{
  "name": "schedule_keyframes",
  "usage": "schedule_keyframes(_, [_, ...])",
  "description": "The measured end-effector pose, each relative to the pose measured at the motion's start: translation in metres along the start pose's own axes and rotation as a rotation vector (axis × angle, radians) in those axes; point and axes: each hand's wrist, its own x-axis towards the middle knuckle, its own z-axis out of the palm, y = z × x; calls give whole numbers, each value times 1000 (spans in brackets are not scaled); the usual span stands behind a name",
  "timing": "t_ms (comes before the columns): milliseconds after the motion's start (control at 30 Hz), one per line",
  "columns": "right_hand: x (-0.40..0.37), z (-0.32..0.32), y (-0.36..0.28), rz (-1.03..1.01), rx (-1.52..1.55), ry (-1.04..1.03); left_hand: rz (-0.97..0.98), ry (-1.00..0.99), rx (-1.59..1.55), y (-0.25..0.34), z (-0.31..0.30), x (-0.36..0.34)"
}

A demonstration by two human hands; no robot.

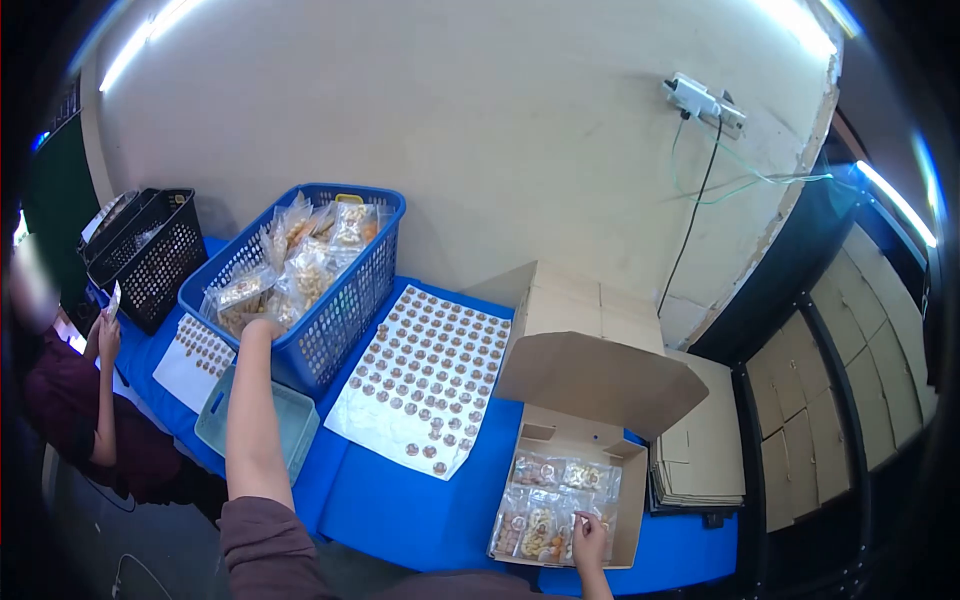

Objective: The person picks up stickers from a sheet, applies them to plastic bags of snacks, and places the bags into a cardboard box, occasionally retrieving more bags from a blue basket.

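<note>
My left arm stretches across to the blue basket (345, 318), and my left hand (262, 328) reaches over its near rim among clear snack packets (308, 270); the fingers are hidden there. In the open cardboard box (630, 490) at the lower right, clear snack packets with round labels (540, 520) lie side by side. My right hand (590, 542) is over the box's right side, its fingers pinched at the edge of a snack packet. Under my left forearm is a pale green tray (290, 420).
A sheet of round stickers (420, 370) lies on the blue tablecloth (400, 510), with a smaller sticker sheet (190, 360) further left. Flattened cardboard (700, 440) is stacked beside the box. Black baskets (150, 260) stand far left, near another person (85, 400) holding a small packet.
</note>
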Motion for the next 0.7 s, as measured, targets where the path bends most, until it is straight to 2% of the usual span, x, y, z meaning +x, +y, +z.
schedule_keyframes(267, [5,5,-2,33,-20,-23,-132,75,52,4,-4,-2])
schedule_keyframes(367, [5,4,-5,-42,-50,-8,-175,89,57,6,-3,4])
schedule_keyframes(433, [4,5,-5,60,46,-21,-200,97,50,3,-3,11])
schedule_keyframes(700, [-1,20,9,35,175,-81,-281,162,-19,-10,1,32])
